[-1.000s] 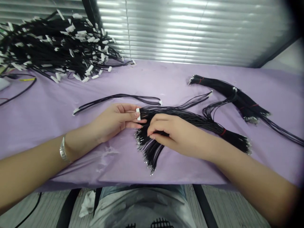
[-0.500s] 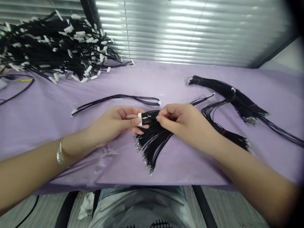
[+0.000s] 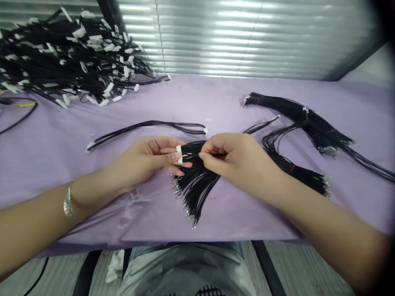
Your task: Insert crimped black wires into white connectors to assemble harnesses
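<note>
Between the thumb and fingers of my left hand [image 3: 159,156] is a white connector housing [image 3: 179,154], held upright near the middle of the table. My right hand [image 3: 230,154] pinches thin black wires just to the right of the housing, fingertips pressed together. Small metal tips show between the housing and my right fingers. Beneath both hands a bundle of black wires [image 3: 200,185] fans out, its silvery crimped ends toward the lower left. How many wires sit in the housing cannot be made out.
A large heap of black cables with white connectors [image 3: 83,61] lies at the back left. One finished-looking cable [image 3: 148,125] rests behind my hands. Tied wire bundles [image 3: 296,115] lie at the right on the purple tablecloth [image 3: 92,222]. Blinds [image 3: 216,37] stand behind.
The view has shifted slightly. Both hands stay almost in place, the left still on the connector housing and the right still pinching at the wires.
</note>
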The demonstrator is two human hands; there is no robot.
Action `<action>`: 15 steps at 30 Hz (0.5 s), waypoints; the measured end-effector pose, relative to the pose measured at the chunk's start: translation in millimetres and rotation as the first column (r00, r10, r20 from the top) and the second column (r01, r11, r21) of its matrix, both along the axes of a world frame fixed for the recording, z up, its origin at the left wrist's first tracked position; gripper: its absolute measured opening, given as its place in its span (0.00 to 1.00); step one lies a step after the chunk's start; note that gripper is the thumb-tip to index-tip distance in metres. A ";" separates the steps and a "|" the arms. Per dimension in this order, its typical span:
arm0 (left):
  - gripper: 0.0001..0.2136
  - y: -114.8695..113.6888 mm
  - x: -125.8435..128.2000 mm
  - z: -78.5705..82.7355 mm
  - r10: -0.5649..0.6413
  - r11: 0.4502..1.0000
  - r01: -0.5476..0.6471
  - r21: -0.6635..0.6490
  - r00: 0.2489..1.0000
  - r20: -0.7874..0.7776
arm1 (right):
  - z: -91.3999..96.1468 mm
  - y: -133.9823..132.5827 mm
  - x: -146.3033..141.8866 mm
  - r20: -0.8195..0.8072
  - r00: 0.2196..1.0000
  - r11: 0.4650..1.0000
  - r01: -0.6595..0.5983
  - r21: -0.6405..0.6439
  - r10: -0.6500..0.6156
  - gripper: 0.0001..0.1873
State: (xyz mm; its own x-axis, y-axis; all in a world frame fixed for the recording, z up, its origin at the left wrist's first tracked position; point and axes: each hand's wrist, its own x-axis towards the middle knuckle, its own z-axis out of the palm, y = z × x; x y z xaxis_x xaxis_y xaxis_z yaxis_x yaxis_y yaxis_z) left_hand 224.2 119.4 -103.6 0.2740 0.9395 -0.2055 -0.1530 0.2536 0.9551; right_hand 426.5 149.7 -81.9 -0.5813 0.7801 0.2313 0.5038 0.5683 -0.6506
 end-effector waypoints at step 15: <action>0.08 0.4 -0.2 -1.3 -0.001 1.000 0.003 0.025 0.997 -0.079 | -5.8 -1.9 -2.3 0.006 1.000 0.998 0.020 0.066 -0.020 0.08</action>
State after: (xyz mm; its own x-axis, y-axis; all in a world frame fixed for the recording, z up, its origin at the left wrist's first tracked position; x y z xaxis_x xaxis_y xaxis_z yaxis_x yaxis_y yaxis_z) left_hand 224.1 119.8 -104.9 0.2600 0.9441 -0.2026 -0.0763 0.2293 0.9704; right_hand 424.2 147.9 -87.7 -0.5676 0.7746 0.2789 0.5193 0.5997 -0.6088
